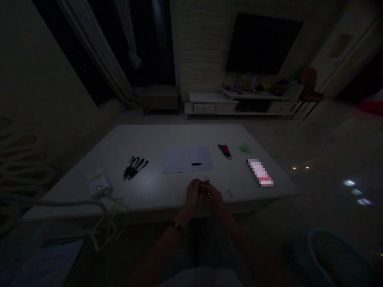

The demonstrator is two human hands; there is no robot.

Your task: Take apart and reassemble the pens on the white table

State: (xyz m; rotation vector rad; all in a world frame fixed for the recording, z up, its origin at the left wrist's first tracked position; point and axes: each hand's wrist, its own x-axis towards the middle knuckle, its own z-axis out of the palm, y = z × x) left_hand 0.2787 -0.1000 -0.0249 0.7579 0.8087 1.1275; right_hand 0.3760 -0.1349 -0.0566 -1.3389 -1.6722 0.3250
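My left hand and my right hand meet just over the front edge of the white table. The fingers of both are closed around something small and dark with a shiny spot; the dim light hides what it is. Beyond them lies a sheet of paper with print on its right half, and a short black pen-like piece rests on it. A fanned group of dark pens lies to the left. Several blue, black and red pens lie together to the right of the paper.
On the right are a green cube-like object and a phone with a lit screen. A white box with cables sits at the left edge. A teal basket stands on the floor at lower right.
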